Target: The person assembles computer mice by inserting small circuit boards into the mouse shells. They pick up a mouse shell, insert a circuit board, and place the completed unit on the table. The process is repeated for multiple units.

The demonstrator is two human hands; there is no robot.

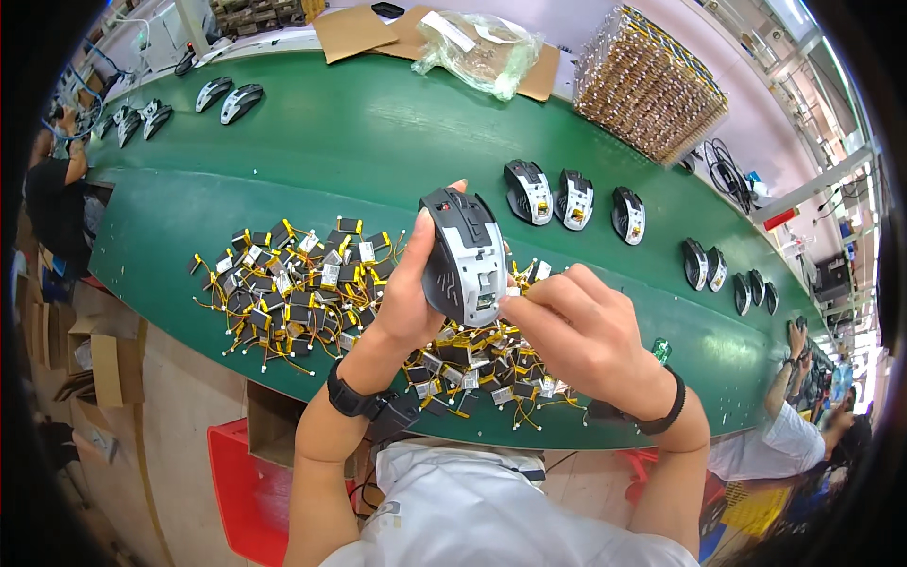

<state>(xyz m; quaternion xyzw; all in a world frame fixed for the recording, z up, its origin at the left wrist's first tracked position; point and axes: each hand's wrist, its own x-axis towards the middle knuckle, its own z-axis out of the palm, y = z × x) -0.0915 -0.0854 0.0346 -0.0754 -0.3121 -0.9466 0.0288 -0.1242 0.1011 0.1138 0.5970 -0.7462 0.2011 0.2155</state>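
My left hand grips a black and silver computer mouse shell and holds it up over the bench. An opening near the mouse's lower end shows a bit of green circuit board. My right hand is closed in a pinch at that opening, fingertips touching the mouse edge; a small white bit shows there, but I cannot make out what is pinched. Beneath both hands spreads a heap of small battery packs with yellow tape and thin wires, partly hidden by my hands and forearms.
More mice stand along the far side of the green bench. At the back are a stack of trays, cardboard and a clear plastic bag. A red crate sits below the near edge. Other people work at both ends.
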